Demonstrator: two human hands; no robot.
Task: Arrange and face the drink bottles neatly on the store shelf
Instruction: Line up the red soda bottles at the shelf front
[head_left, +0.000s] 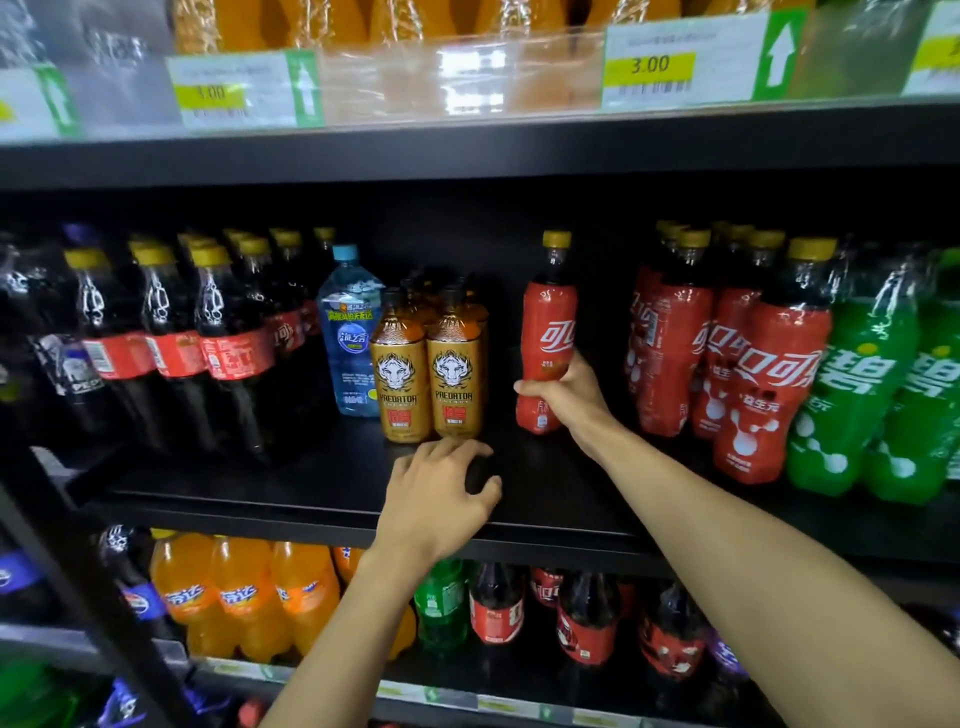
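A red-sleeved cola bottle (549, 322) with a yellow cap stands upright alone on the black middle shelf (322, 483). My right hand (569, 395) grips its lower half from the right. My left hand (441, 499) hovers over the shelf's front, fingers loosely spread, holding nothing, just in front of two gold energy drink bottles (426, 379). A blue water bottle (350, 332) stands left of those. More red-sleeved cola bottles (727, 358) stand grouped at the right.
Dark cola bottles (208, 343) fill the shelf's left side and green soda bottles (878, 395) the far right. A bare gap lies either side of the held bottle. Price tags (675, 65) line the shelf above. Orange, green and cola bottles (249, 597) fill the shelf below.
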